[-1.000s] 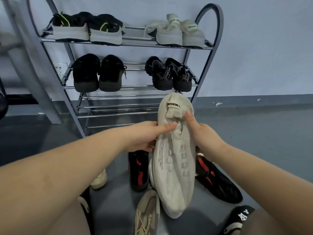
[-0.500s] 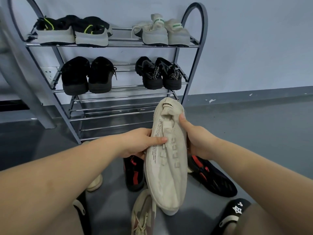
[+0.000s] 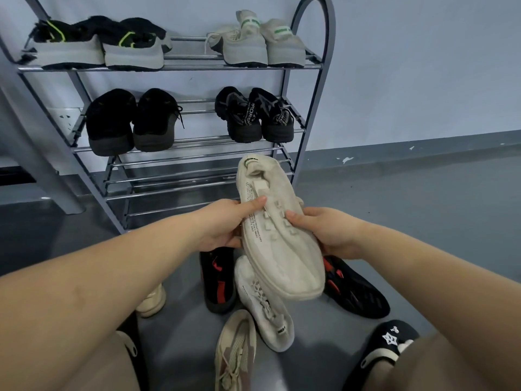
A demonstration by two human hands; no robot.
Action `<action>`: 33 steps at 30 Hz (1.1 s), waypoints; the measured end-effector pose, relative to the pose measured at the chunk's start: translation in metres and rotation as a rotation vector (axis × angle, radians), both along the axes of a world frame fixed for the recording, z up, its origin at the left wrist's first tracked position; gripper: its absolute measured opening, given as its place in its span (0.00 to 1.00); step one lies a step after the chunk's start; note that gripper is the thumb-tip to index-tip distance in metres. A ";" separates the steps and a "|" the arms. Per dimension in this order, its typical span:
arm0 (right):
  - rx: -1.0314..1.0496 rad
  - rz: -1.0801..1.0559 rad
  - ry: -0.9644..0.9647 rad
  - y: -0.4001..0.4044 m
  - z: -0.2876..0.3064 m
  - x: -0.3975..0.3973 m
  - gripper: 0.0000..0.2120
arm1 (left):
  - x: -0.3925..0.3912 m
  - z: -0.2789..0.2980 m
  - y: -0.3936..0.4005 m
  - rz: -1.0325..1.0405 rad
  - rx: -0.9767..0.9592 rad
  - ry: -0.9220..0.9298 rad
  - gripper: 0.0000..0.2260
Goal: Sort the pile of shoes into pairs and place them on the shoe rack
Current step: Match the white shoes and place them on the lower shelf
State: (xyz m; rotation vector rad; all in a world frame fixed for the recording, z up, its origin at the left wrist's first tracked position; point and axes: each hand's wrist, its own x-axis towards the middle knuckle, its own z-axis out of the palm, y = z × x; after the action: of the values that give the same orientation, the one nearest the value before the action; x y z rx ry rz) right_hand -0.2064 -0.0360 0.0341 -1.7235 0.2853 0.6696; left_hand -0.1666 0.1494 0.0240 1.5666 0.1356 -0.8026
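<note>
I hold a cream knit sneaker in both hands in front of the grey metal shoe rack, its heel pointing at the rack. My left hand grips its left side with the thumb on top. My right hand grips its right side. Below it on the floor lies a matching cream sneaker. A black-and-red shoe lies left of that one and another black-and-red shoe to the right. The rack's top two shelves carry two pairs each.
A beige laced sneaker lies at the bottom centre and a cream shoe shows under my left forearm. A black slipper with a white star is at the bottom right. The rack's lower shelves hold nothing. A grey post stands at left.
The cream sneaker has tilted, its toe swinging to the right, and my right hand has slid lower along its side. The matching sneaker on the floor is now uncovered.
</note>
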 end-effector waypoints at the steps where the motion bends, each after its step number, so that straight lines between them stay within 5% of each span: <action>1: -0.015 0.003 -0.009 -0.003 0.001 0.002 0.13 | 0.000 0.001 -0.001 0.016 -0.009 0.015 0.15; 15: -0.119 0.259 0.030 -0.024 0.014 0.010 0.11 | 0.021 0.006 0.017 0.158 0.040 0.021 0.25; 21: -0.154 0.268 0.019 -0.027 0.012 0.016 0.09 | 0.026 0.007 0.024 0.150 0.029 0.013 0.39; 33: -0.177 0.303 0.011 -0.021 0.001 0.022 0.10 | 0.036 -0.005 0.042 0.096 0.177 -0.059 0.23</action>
State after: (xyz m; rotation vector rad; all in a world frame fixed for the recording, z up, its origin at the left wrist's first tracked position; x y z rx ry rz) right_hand -0.1841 -0.0568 0.0351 -1.9541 0.0916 0.8959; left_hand -0.1305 0.1913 0.0191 1.7351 0.2432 -0.6832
